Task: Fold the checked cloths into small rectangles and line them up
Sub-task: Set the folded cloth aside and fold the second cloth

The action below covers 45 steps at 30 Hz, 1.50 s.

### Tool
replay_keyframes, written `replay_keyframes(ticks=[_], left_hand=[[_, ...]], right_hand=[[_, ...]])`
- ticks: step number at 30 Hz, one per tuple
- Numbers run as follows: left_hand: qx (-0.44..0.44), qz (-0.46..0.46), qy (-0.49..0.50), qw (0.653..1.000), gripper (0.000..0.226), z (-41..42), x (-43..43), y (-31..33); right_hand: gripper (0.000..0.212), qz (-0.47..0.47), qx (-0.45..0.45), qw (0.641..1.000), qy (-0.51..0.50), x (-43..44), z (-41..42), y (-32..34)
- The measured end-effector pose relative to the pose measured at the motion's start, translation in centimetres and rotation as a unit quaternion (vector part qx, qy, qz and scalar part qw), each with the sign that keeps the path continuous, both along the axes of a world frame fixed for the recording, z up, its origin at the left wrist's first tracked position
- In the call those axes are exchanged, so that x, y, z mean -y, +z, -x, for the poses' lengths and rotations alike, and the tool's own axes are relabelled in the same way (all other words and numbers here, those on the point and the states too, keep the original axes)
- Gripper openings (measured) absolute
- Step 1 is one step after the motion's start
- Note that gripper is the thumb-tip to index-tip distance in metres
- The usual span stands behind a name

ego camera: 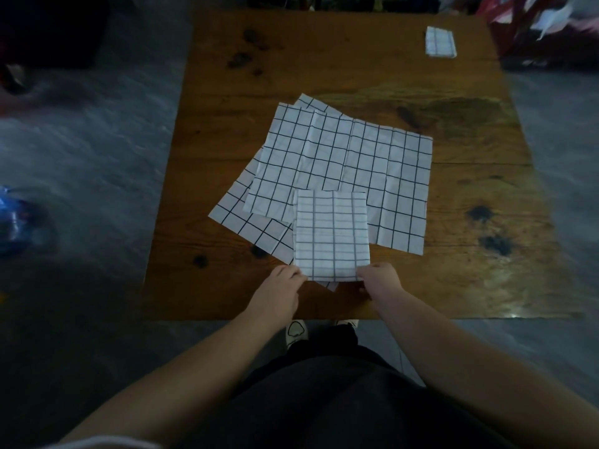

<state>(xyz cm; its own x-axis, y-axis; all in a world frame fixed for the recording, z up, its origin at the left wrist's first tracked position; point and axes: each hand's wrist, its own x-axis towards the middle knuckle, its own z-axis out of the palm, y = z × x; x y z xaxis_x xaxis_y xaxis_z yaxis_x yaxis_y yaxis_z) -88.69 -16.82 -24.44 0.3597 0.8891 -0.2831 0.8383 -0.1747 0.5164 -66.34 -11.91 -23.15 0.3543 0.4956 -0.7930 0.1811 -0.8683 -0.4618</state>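
Note:
A folded checked cloth (331, 234) lies as a rectangle near the front of the wooden table (421, 92), on top of a pile of unfolded checked cloths (350, 163). My left hand (285, 280) pinches its near left corner. At the near right corner, my right hand (379, 277) pinches the same cloth. Another folded checked cloth (440, 42) rests at the table's far right corner.
The unfolded cloths are spread askew over the table's middle. A red and white bag (544, 24) stands beyond the far right corner. A blue object (13, 218) lies on the grey floor at left. My feet (296, 332) show under the front edge.

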Motion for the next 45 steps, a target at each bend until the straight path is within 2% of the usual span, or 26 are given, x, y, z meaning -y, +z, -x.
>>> replay_keyframes(ticks=[3,6,10,14,20,23,27,31,34,37,40,43,45], left_hand=[[-0.036,-0.012,-0.001,0.999,0.045,-0.5,0.0,0.2],[-0.066,-0.056,0.009,0.996,0.058,-1.4,0.0,0.6],[-0.071,-0.067,-0.039,0.994,0.071,-2.1,-0.2,0.9],[-0.017,-0.101,-0.031,0.994,0.050,-2.0,0.0,0.9],[0.025,-0.078,-0.033,0.996,0.033,-1.1,-0.1,1.8],[0.057,-0.039,0.007,0.998,0.029,-1.5,-0.7,2.8],[0.093,0.027,0.080,0.992,0.018,-2.7,-3.2,3.6],[0.115,0.065,0.160,0.978,0.010,-3.7,-6.2,3.3],[0.121,0.096,0.227,0.961,0.013,-4.0,-7.7,2.5],[0.165,0.121,0.289,0.935,0.048,-4.0,-8.0,2.7],[0.136,0.085,0.278,0.947,0.059,-3.5,-7.0,3.0],[0.064,0.024,0.182,0.981,0.054,-3.3,-4.7,3.1],[0.023,-0.003,0.080,0.997,0.053,-3.7,-2.5,2.7]], right_hand=[[0.016,-0.023,-0.005,0.999,-0.023,0.6,-0.1,0.7],[0.024,-0.065,-0.062,0.994,-0.062,1.2,-0.4,1.8],[0.025,-0.083,-0.124,0.983,-0.103,2.2,-1.1,3.8],[0.018,-0.078,-0.180,0.974,-0.110,3.7,-2.5,4.7],[0.012,-0.079,-0.132,0.987,-0.037,4.7,-4.6,5.2],[0.015,-0.087,-0.134,0.986,-0.040,4.5,-5.2,5.5],[0.023,-0.083,-0.169,0.977,-0.098,2.4,-5.1,5.7],[0.031,-0.058,-0.189,0.970,-0.141,-0.7,-4.3,5.4],[0.027,-0.068,-0.206,0.967,-0.134,-2.4,-3.9,4.9],[0.027,-0.109,-0.187,0.973,-0.081,-2.9,-4.0,4.4],[0.030,-0.153,-0.099,0.983,0.018,-2.0,-3.9,3.9],[0.034,-0.163,0.037,0.964,0.208,0.7,-4.0,3.1],[0.041,-0.169,0.105,0.917,0.345,2.8,-4.4,2.5]])
